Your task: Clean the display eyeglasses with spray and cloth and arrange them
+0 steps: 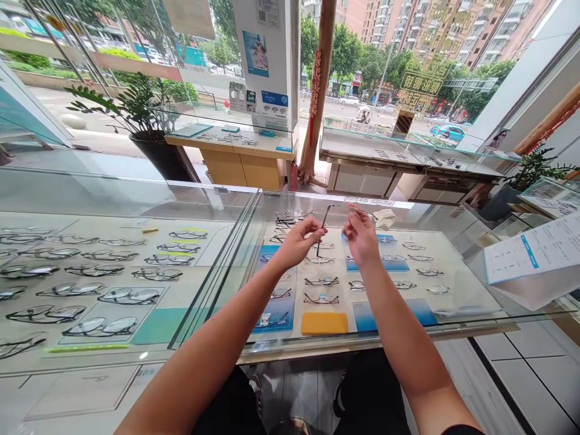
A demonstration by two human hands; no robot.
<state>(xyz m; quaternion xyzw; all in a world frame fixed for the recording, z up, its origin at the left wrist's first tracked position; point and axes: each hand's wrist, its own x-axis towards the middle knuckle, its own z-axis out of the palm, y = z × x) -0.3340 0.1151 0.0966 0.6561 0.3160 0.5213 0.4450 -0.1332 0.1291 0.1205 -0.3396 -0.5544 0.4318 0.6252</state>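
Observation:
A pair of thin dark-framed glasses [325,219] is held up above the glass display counter [435,305]. My left hand [302,237] pinches one temple arm of the glasses, whose dark tip points down below the fingers. Closed fingers of my right hand [361,234] are at the other side of the glasses, near the top of the frame. The lenses are hard to make out against the counter. A crumpled beige cloth [385,219] lies just beyond my right hand.
Rows of glasses [321,298] lie inside the counter under the glass, with a yellow case [324,322] near the front. More glasses fill the left showcase [181,314]. A white folded sign [534,260] stands at the right. Potted plants [165,154] and further showcases stand by the windows.

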